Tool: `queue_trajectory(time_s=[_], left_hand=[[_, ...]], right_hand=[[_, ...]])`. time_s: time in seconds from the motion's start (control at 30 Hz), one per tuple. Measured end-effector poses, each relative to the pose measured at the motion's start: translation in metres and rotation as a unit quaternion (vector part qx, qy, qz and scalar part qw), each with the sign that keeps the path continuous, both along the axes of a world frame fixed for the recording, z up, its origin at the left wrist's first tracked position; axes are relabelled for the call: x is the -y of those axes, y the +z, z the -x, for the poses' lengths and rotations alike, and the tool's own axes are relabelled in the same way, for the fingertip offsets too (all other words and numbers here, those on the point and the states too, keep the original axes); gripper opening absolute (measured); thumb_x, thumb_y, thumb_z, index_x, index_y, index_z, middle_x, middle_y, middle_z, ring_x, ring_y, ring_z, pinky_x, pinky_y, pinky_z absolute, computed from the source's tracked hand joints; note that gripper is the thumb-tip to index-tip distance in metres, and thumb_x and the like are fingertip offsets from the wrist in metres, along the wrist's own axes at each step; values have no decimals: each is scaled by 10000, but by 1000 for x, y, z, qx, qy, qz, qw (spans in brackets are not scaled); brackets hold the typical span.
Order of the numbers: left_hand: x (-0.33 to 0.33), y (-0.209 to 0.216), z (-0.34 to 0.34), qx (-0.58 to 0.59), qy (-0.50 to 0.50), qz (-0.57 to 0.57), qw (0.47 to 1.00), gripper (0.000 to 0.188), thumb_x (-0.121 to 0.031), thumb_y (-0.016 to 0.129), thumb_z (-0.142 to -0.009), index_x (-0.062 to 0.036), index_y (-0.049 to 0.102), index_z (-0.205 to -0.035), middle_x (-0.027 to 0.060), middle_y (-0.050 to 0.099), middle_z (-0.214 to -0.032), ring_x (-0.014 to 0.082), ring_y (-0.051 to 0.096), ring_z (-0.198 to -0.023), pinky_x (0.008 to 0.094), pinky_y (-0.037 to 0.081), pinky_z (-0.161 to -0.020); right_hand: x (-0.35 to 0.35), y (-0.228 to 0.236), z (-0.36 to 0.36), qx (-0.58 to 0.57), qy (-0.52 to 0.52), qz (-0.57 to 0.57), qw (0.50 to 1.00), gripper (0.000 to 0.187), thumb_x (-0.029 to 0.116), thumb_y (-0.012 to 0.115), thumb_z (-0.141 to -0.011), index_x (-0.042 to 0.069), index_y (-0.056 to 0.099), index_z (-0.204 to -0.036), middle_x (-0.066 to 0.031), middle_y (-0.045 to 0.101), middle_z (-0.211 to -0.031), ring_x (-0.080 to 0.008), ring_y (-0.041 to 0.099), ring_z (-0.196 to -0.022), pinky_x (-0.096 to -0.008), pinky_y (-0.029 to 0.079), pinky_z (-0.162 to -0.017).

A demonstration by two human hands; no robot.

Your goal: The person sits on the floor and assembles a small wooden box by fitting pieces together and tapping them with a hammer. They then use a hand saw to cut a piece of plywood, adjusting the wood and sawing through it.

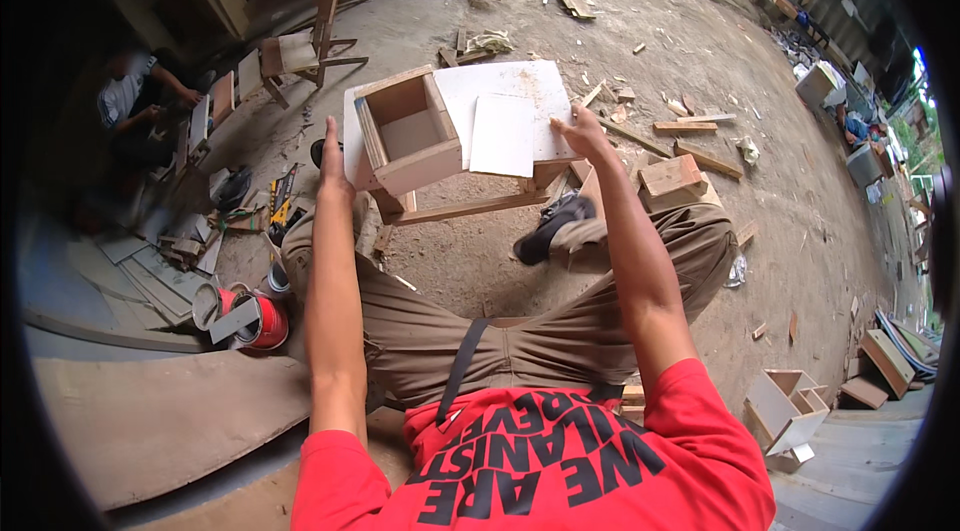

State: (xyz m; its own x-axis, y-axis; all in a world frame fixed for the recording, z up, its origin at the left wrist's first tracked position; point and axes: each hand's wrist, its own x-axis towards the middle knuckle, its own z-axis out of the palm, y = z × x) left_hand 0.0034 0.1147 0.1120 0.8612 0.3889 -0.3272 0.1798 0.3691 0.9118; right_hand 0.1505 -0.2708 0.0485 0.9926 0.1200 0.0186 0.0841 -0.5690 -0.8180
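Observation:
A white board (525,86) lies in front of me above a wooden frame (470,208). On its left part stands an open-topped wooden box (410,126) with a pale inside. A smaller white panel (503,136) lies beside the box, its near end sticking out past the board's edge. My left hand (335,161) is against the left side of the board and box, fingers stretched out straight. My right hand (583,133) grips the board's right edge, its far fingers partly hidden. Whether the board rests on the frame I cannot tell.
Wood offcuts (700,156) litter the dirt floor to the right, near a wooden block (670,174). Red buckets (262,323) and a yellow-and-black handsaw (282,196) lie left. Another person (135,96) sits at far left by a wooden chair (295,53). A small compartmented box (788,409) stands lower right.

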Motion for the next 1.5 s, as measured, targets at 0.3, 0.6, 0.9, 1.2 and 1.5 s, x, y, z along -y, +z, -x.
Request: queue_trajectory(time_s=[0.3,0.6,0.9,1.2,1.5], left_hand=[[6,-24,-61,-15,-52,35,998,1208,-941,449,-701,54,494,-1386,256,553,-1365,405,556,-1247,571,414,-1049],[-22,-162,-122,1,-43,80,996,966,-835,433,-835,-75,506,-1427,143,580,-1377,325,581,-1222,450,459,-1029],[-17,-157,-141,-134,-56,-146,979,1134,-919,231,-807,-52,352,-1527,215,341,-1566,326,302,-1465,442,232,-1184],[-18,-132,-113,-109,-58,-312,942,819,-616,569,-886,112,580,-1259,295,625,-1250,345,608,-1198,398,461,-1000],[24,-90,-86,-12,61,-584,810,465,-376,524,-921,60,683,-900,320,662,-799,486,675,-813,537,546,-740]], right_hand=[[26,-35,-21,118,-105,-91,983,355,188,723,-875,-78,672,-1106,-194,731,-1020,-229,701,-894,-339,534,-798],[14,-116,-67,126,-105,-71,984,397,187,733,-866,-57,658,-1171,-217,716,-1061,-289,699,-952,-361,538,-838],[-8,-149,-109,15,-193,-3,981,475,290,712,-857,-53,638,-1177,-263,707,-1034,-383,696,-984,-432,532,-879],[-145,-41,-48,245,8,-56,968,375,255,714,-885,-37,650,-1111,-248,635,-1121,-386,589,-1118,-508,420,-1019],[-210,-27,-7,174,0,-97,980,523,362,742,-869,-40,601,-1174,-200,660,-942,-339,648,-854,-422,521,-788]])
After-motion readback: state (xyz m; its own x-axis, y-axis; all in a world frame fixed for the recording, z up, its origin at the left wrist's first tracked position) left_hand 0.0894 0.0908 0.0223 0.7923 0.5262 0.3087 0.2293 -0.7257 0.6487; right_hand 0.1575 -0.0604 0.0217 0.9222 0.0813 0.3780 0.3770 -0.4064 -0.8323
